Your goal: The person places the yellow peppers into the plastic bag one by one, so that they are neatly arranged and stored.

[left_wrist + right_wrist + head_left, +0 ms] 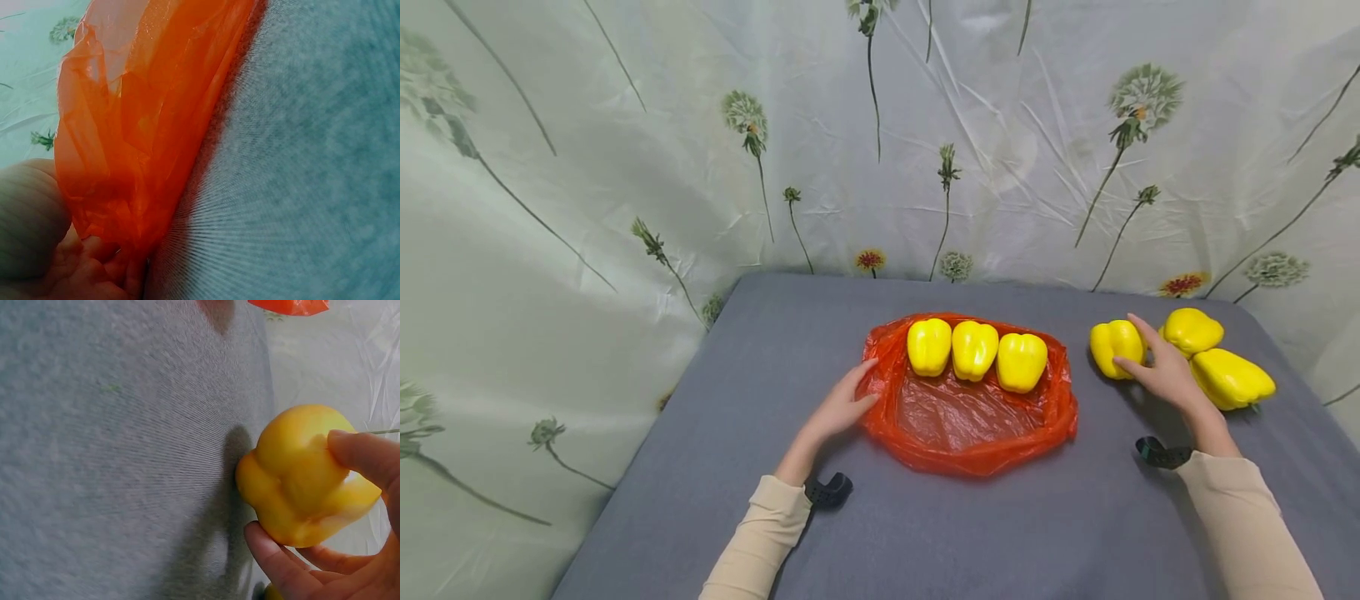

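Note:
My right hand (1168, 371) grips a yellow bell pepper (1112, 348), thumb on one side and fingers on the other. Seen from the right wrist, that pepper (306, 478) is held close over the grey cloth. At the left side of a red plastic bag (973, 458) is my left hand (838, 404), its thumb and fingers spread apart at the bag's edge. The left wrist view shows the thin, crumpled bag (144, 125) right against this hand (81, 269). Three yellow bell peppers (975, 350) stand side by side along the far side of the spread bag.
Two more yellow bell peppers, one farther back (1191, 331) and one nearer (1231, 379), lie beyond my right hand. The grey-covered table (715, 417) ends at a flower-print curtain (1037, 167). A dark strap is on each wrist.

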A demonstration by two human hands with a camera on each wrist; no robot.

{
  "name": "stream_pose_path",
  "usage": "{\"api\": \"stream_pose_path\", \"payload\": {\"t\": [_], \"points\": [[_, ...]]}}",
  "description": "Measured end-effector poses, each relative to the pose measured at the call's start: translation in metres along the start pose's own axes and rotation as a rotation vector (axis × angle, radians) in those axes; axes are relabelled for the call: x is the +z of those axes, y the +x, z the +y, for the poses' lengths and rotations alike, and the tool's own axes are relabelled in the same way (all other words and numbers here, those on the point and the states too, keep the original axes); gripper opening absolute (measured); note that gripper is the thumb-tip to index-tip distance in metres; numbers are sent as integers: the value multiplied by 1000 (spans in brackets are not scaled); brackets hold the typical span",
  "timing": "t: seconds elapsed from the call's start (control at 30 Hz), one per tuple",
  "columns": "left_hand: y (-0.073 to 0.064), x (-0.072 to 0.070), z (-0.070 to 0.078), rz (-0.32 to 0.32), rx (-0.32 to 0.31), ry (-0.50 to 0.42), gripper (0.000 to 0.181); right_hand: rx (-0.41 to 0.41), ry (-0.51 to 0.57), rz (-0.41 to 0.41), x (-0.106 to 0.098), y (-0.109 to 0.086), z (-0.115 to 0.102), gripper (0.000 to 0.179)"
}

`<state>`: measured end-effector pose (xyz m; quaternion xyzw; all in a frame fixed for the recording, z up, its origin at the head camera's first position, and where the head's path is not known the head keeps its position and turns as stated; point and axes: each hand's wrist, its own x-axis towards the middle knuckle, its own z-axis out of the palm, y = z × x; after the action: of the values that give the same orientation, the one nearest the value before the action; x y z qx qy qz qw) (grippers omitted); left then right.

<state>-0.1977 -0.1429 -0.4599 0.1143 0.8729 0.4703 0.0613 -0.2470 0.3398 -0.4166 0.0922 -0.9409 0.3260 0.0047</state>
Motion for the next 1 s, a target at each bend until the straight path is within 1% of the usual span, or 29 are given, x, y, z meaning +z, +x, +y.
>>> {"api": "stream_pose_path", "payload": {"t": [0.13, 0.27, 0.5, 0.7, 0.87, 1.0], "points": [[0, 1, -2, -3, 6, 2, 59, 11, 15, 44, 4, -6, 2, 77], [0, 2, -2, -5, 5, -1, 59, 47, 38, 88, 9, -12, -1, 76], [0, 1, -1, 6, 13, -3, 59, 105, 87, 174, 15, -23, -17, 76], [0, 1, 0, 2, 1, -3, 60, 157, 106, 267, 19, -30, -34, 76], [0, 1, 0, -1, 3, 10, 60, 154, 167, 329, 22, -36, -47, 75], [0, 2, 0, -2, -19, 16, 60, 142, 202, 350, 25, -39, -57, 74]]}}
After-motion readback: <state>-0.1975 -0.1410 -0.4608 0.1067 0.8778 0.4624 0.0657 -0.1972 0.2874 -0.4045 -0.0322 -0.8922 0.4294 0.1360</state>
